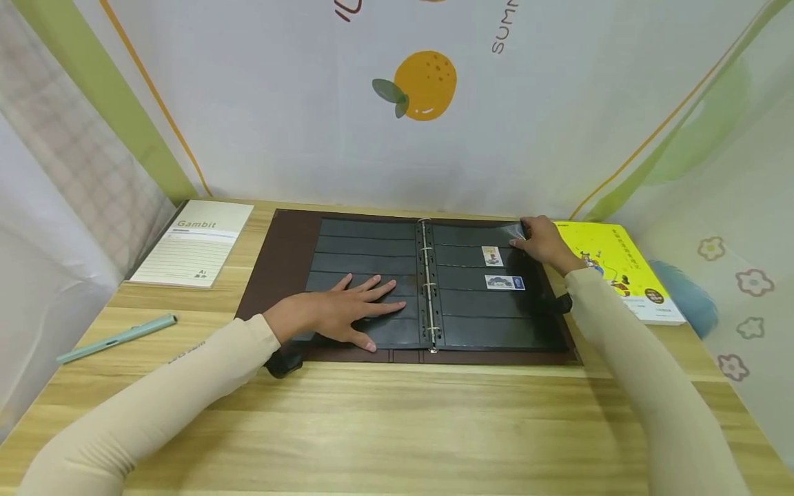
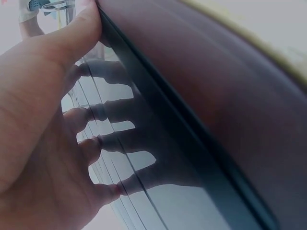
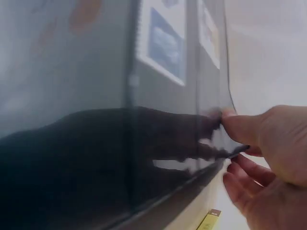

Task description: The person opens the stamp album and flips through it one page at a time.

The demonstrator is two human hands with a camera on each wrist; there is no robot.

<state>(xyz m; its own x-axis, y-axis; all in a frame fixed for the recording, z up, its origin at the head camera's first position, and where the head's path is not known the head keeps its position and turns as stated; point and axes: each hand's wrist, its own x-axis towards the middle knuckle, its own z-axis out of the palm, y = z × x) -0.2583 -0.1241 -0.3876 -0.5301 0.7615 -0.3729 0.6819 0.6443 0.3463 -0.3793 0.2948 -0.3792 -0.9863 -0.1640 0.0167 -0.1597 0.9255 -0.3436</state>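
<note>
My left hand (image 1: 338, 311) lay flat on the album (image 1: 279, 275); my right hand (image 1: 541, 241) pinched a sleeve (image 1: 496, 238) corner. Yanking could tear it at the rings (image 1: 426, 282).

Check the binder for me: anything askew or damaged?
Only one thing: the right page's far corner curls up off the stamp binder, pinched by the right hand. The left hand lies flat on the left page. No damage visible.
</note>
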